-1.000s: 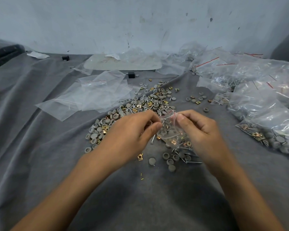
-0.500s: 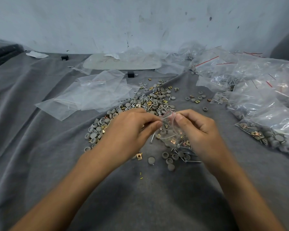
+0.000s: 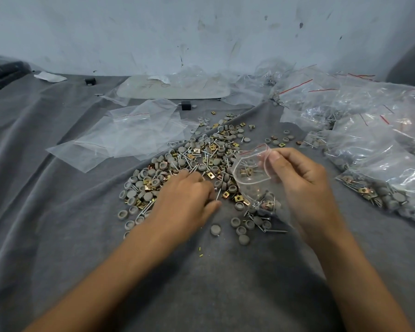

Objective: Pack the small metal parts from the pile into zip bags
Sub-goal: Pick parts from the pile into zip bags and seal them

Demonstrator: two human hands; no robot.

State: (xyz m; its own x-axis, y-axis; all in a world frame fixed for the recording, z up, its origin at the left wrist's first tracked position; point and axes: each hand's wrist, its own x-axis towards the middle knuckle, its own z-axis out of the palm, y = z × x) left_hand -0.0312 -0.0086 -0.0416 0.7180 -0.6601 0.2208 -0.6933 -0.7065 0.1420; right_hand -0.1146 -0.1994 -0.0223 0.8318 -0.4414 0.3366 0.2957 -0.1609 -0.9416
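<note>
A pile of small metal parts [image 3: 201,159], grey caps, brass square clips and screws, is spread on the grey cloth in the middle. My right hand [image 3: 297,180] pinches the rim of a clear zip bag [image 3: 252,173] with a red seal line. The bag's mouth gapes toward the pile, and some parts lie in its lower end, which rests on the cloth. My left hand [image 3: 189,200] lies palm down on the near side of the pile, fingers stretched onto the parts and thumb spread to the right. Whether it holds a part under the fingers is hidden.
Empty zip bags [image 3: 130,135] lie flat at the left of the pile. Many filled bags [image 3: 381,164] are heaped along the right. A small black block [image 3: 185,105] sits behind the pile, and a pale flat bag [image 3: 173,88] lies by the wall.
My left hand has let go of the bag's mouth and dropped left onto the pile. My right hand now holds the bag alone, with the mouth wider open.
</note>
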